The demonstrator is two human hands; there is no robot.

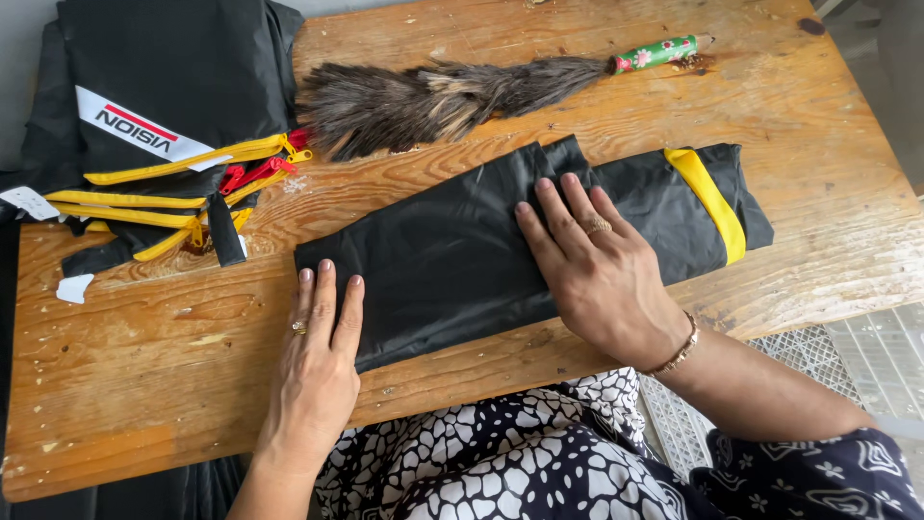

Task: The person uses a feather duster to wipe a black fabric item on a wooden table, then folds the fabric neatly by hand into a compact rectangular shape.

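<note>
A folded black fabric piece point(452, 250) with a yellow band point(710, 200) near its right end lies across the wooden table point(144, 356). My left hand point(318, 361) lies flat at the fabric's left edge, fingers together, fingertips touching the cloth. My right hand point(597, 270) presses flat on the middle of the fabric, fingers spread slightly. Each hand wears a ring, and a bracelet circles the right wrist. Neither hand grips anything.
A feather duster point(433, 96) with a green floral handle point(659, 53) lies at the back of the table. A pile of black fabric pieces with yellow trim and red zippers point(164, 125) sits at the back left. A white plastic grid point(847, 361) shows at the right.
</note>
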